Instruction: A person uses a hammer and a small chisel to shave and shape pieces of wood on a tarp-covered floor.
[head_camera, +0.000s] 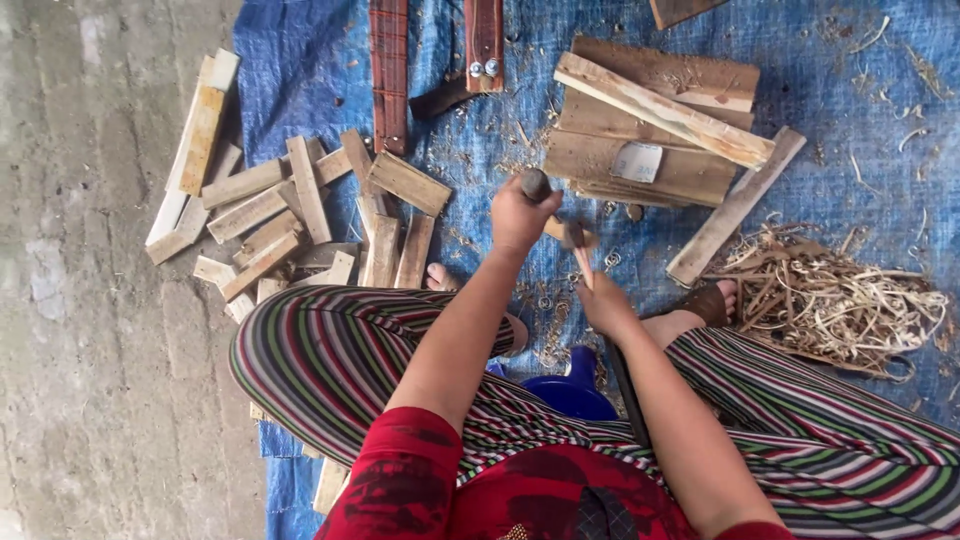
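Gripping a dark-handled tool (537, 184) in a fist, the left hand (520, 213) works above a thin wood strip (582, 262) standing near-upright, pinched by the right hand (603, 305) fingers.

Both hands out front, left hand (520, 213) fisted and raised, right hand (603, 303) curled lower, forearms extended

A blue tarp (300, 60) covers the ground, littered with wood chips. Bare grey concrete floor (100, 350) runs along the tarp's left edge. Soft, even daylight falls over everything. No walls or furniture are visible.
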